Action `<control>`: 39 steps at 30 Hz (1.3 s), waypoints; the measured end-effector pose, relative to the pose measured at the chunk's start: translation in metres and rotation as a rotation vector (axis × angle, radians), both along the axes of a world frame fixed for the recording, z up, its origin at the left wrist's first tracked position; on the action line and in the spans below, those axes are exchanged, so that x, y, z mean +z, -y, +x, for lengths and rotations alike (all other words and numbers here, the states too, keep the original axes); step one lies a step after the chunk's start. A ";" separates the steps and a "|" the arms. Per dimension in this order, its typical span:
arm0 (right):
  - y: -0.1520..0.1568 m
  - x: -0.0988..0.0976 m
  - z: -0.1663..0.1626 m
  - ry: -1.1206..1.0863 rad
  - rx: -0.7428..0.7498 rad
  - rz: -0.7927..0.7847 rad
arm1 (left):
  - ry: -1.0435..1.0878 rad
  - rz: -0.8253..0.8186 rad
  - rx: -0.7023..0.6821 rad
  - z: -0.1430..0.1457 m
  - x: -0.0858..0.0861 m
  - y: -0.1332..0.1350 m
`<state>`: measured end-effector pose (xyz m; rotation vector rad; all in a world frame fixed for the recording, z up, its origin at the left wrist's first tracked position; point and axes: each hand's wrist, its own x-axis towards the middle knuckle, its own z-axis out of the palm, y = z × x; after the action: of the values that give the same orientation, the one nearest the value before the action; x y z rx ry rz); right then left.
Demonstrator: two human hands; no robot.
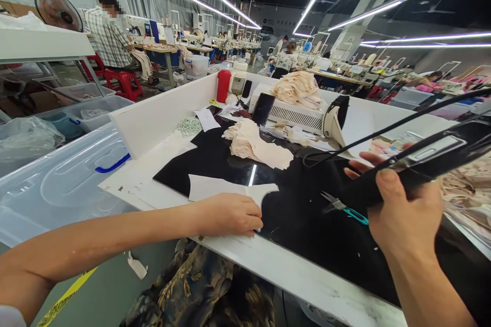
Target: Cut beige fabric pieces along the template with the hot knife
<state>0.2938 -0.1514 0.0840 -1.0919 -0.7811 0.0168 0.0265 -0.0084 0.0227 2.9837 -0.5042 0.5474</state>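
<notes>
My left hand [230, 214] lies at the front edge of the black work surface [299, 219], its fingers curled over the near end of a cut white fabric piece [215, 188]. Part of that piece is hidden under the hand. On the right, my right hand [408, 209] is wrapped round a black corded tool [456, 156] with a silver plate, raised above the surface. Its exact kind is not clear. Thread snips [355, 214] with a teal handle lie just left of this hand. Beyond the fabric piece sits a stack of cream cut fabric [249, 145].
At the back stand a phone [263, 109], a red container [223, 86] and a vented white box [295, 115] bearing a fabric pile [297, 87]. More fabric [468, 189] lies far right. A clear plastic bin [69, 168] is on the left. A person [109, 36] sits farther back.
</notes>
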 end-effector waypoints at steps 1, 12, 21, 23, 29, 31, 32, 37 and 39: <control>-0.005 0.002 -0.004 -0.016 0.006 -0.014 | -0.007 0.012 0.001 0.001 0.000 0.000; -0.009 0.006 -0.071 -0.031 0.084 0.031 | -0.080 -0.118 0.049 0.005 0.002 0.001; -0.014 -0.005 -0.128 -0.139 0.267 0.170 | -0.065 -0.569 0.128 0.004 -0.003 0.004; -0.019 -0.006 -0.131 -0.139 0.253 0.177 | -0.058 -0.593 0.131 0.004 -0.004 0.004; -0.026 -0.012 -0.133 -0.141 0.228 0.157 | -0.076 -0.554 0.135 0.006 -0.007 0.004; -0.026 -0.012 -0.133 -0.140 0.228 0.151 | -0.071 -0.539 0.131 0.007 -0.008 0.004; -0.025 -0.012 -0.134 -0.140 0.228 0.148 | -0.069 -0.533 0.129 0.007 -0.008 0.004; -0.025 -0.009 -0.136 -0.150 0.227 0.128 | -0.083 -0.535 0.122 0.006 -0.007 0.003; -0.024 -0.009 -0.137 -0.146 0.217 0.125 | -0.089 -0.541 0.124 0.005 -0.006 0.002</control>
<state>0.1568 -0.1270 0.0753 -0.8737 -0.7551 0.2265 0.0319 -0.0107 0.0171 2.5132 -0.1315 0.4651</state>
